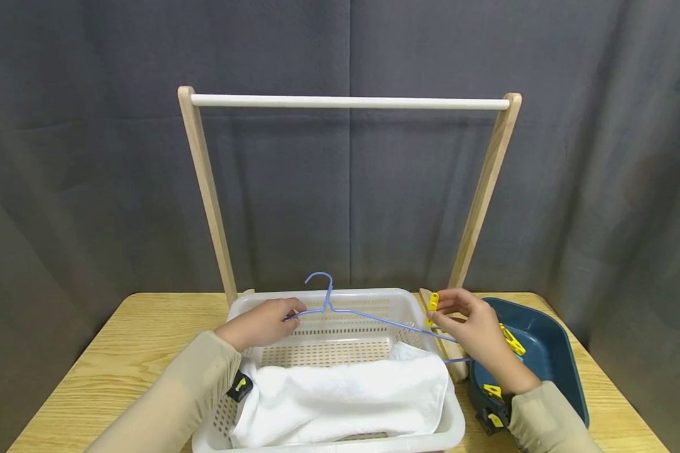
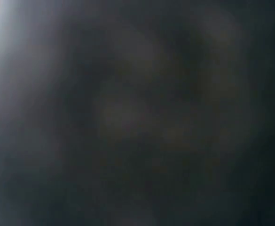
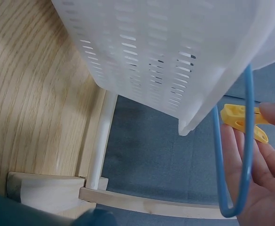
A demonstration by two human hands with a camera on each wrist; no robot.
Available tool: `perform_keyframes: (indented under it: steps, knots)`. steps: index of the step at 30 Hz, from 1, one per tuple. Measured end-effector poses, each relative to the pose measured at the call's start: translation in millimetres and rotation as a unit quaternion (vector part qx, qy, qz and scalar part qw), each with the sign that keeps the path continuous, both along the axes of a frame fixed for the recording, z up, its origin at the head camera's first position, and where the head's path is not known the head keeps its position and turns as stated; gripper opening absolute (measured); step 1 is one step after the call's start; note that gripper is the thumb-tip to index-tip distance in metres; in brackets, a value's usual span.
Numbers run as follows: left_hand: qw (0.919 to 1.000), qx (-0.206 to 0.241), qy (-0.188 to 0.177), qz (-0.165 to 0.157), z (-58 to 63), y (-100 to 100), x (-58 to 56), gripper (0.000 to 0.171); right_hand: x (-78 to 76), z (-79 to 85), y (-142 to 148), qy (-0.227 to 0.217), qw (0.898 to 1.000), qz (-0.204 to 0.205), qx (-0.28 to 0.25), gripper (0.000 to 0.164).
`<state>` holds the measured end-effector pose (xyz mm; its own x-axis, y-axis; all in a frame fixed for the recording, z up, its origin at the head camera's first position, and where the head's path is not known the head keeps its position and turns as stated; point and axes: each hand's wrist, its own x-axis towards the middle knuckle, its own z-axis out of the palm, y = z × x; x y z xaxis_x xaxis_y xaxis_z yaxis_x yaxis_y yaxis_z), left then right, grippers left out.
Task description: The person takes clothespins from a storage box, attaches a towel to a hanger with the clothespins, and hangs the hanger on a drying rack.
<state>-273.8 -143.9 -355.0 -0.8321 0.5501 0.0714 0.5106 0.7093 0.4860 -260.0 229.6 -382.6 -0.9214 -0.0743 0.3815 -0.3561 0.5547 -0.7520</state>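
Observation:
My left hand (image 1: pixel 266 322) grips the left shoulder of a thin blue clothes hanger (image 1: pixel 374 316), whose hook points up. A white towel (image 1: pixel 345 399) lies across the front of the white basket (image 1: pixel 399 301). The hanger's lower bar runs out of sight at the towel's upper right edge. Between thumb and fingers, my right hand (image 1: pixel 473 321) pinches a yellow clothespin (image 1: pixel 433 308) near the hanger's right shoulder. In the right wrist view, the clothespin (image 3: pixel 240 117) appears behind the hanger's rounded end (image 3: pixel 231 207). The left wrist view is too dark and blurred to read.
A dark blue tub (image 1: pixel 569 352) holds several yellow clothespins (image 1: pixel 512 340) at the right. Behind the basket stands a wooden rack with a white rail (image 1: pixel 351 102). Everything stands on a wooden table (image 1: pixel 130 346) before a grey curtain (image 1: pixel 294 189).

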Motion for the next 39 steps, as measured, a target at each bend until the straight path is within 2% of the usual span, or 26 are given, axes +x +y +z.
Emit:
perform_keyframes:
  steps: [4,8,12,15,21,28,33,39]
  knots:
    - [0.9987,0.013,-0.041,0.026,0.2,-1,0.4,0.026,1.5,0.1,0,0.002,1.0,0.001,-0.001,0.029]
    - [0.997,0.039,-0.055,0.04,-0.9,-1,-0.8,0.029,3.7,1.6,0,0.001,1.0,-0.001,-0.003,0.029]
    - [0.9968,0.053,-0.041,0.043,0.2,-3,-2.9,0.035,5.7,3.7,-1,0.005,1.0,-0.003,-0.001,0.029]
    - [0.9958,0.068,-0.038,0.048,3.2,-6,-4.0,0.033,6.7,3.9,0,0.011,1.0,-0.002,-0.003,0.028]
    - [0.9949,0.094,0.001,0.038,13.5,-10,-2.5,0.028,8.0,4.9,4,0.029,0.998,0.0,-0.047,0.028]
    - [0.9917,0.119,0.007,0.049,17.4,-11,-3.0,0.025,13.2,10.7,2,0.038,0.996,-0.004,-0.077,0.029]
    - [0.9895,0.137,0.01,0.046,20.6,-14,-1.7,0.023,15.8,13.3,-1,0.077,0.992,0.001,-0.099,0.03]
    - [0.9881,0.145,0.018,0.047,28.7,-15,1.1,0.024,18.6,17.5,-4,0.125,0.984,0.026,-0.123,0.032]
